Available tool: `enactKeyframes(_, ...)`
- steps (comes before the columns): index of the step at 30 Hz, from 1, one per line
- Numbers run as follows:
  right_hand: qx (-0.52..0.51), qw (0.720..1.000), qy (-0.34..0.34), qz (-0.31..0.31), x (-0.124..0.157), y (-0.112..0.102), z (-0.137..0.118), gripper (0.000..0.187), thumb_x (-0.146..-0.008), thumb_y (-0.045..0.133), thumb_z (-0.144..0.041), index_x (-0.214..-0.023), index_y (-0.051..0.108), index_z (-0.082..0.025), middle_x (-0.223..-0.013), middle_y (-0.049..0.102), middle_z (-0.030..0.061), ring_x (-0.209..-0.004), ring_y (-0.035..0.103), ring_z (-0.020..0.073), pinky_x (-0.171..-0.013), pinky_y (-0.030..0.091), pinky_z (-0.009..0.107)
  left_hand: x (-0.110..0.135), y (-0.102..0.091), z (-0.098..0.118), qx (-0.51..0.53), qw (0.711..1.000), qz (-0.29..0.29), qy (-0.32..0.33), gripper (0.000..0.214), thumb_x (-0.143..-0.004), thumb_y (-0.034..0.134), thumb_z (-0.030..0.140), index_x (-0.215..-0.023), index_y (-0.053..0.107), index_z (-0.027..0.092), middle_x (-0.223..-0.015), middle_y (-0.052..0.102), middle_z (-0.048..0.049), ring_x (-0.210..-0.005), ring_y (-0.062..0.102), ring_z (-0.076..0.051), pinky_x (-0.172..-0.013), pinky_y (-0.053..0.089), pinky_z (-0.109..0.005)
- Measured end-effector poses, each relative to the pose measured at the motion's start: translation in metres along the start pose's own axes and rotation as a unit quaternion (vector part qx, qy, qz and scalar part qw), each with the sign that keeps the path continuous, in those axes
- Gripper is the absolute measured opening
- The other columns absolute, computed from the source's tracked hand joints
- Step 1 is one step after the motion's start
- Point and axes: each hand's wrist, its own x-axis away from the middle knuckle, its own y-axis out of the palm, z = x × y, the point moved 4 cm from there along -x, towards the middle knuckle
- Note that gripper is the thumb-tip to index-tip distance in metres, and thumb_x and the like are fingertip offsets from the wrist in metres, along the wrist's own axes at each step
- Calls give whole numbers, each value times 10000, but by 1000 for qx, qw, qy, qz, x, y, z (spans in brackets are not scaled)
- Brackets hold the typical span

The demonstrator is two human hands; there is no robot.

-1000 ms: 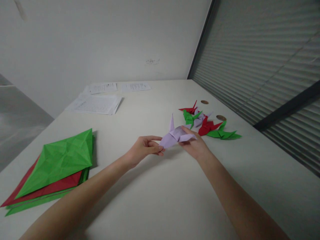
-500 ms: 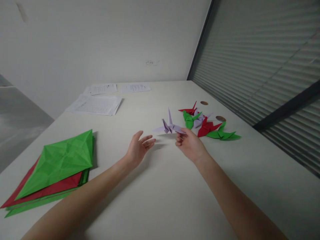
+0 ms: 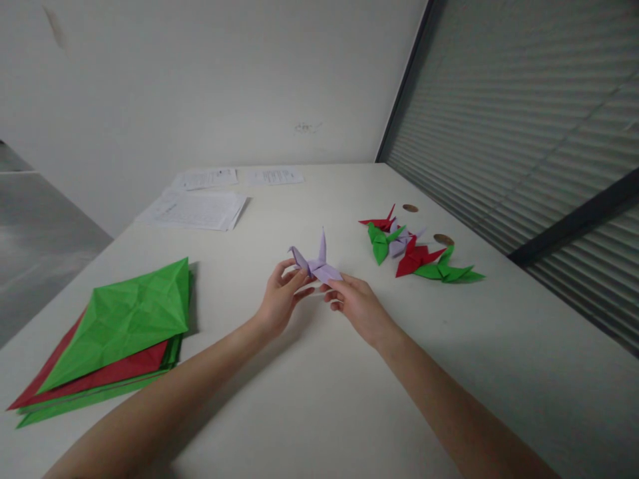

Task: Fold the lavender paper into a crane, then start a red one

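Well left of the lilac crane (image 3: 322, 269), and nearer the viewer, lies a stack of coloured sheets (image 3: 137, 306), green on top with red beneath; the top one is creased but not shaped into a bird. Beyond the crane, to its left, printed papers (image 3: 197, 209) lie near the far edge. The left hand (image 3: 280, 297) grasps the crane's left part, thumb against the paper, fingers partly hidden. The crane itself is held up between both hands, above the table (image 3: 309, 406); its upright point, bent head and spread wings look fully formed. The right hand (image 3: 360, 307) pinches its right wing.

Right of the crane and a little apart sit five folded birds in a cluster: red bird (image 3: 380, 223), green bird (image 3: 379, 247), pale lilac bird (image 3: 399, 246), second red bird (image 3: 415, 258) and second green bird (image 3: 448, 273). So six seem shaped, with the sheets unshaped.

Tabletop stretches on the crane's near side and to its left, giving room to move; the cluster crowds its right, towards the edge along the blinds (image 3: 524, 120).
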Motion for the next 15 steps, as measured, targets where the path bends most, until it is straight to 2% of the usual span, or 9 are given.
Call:
enactKeyframes(5,29,999,9,-21,1,-2,-5,337,-764,615,-469,-882,741,-179,-814,704,61,-666,578,131,-581,384,246,-2,0,11,8,1000,7,11,364,-717,797,333,-973,573,205,-965,677,-34,-937,655,-192,-822,493,-336)
enactKeyframes(10,126,991,-19,-35,0,1,-3,266,-776,579,-387,-691,732,-186,-738,697,48,-675,581,134,-570,384,236,-1,3,8,-58,998,-12,-3,324,-682,806,374,-826,610,159,-955,649,-47,-930,617,-188,-816,505,-350)
enactKeyframes(12,184,980,-27,-76,2,7,1,230,-746,607,-335,-597,696,-184,-648,663,30,-624,552,126,-545,373,233,-2,-1,3,-99,995,10,-16,350,-644,817,395,-753,594,149,-872,628,-35,-854,611,-169,-755,504,-312)
enactKeyframes(15,250,948,-13,-194,10,15,4,178,-718,664,-309,-598,684,-178,-563,611,1,-538,509,111,-499,359,228,-5,-12,-2,-124,988,88,-24,348,-646,780,410,-729,542,171,-749,550,18,-687,579,-120,-596,447,-230)
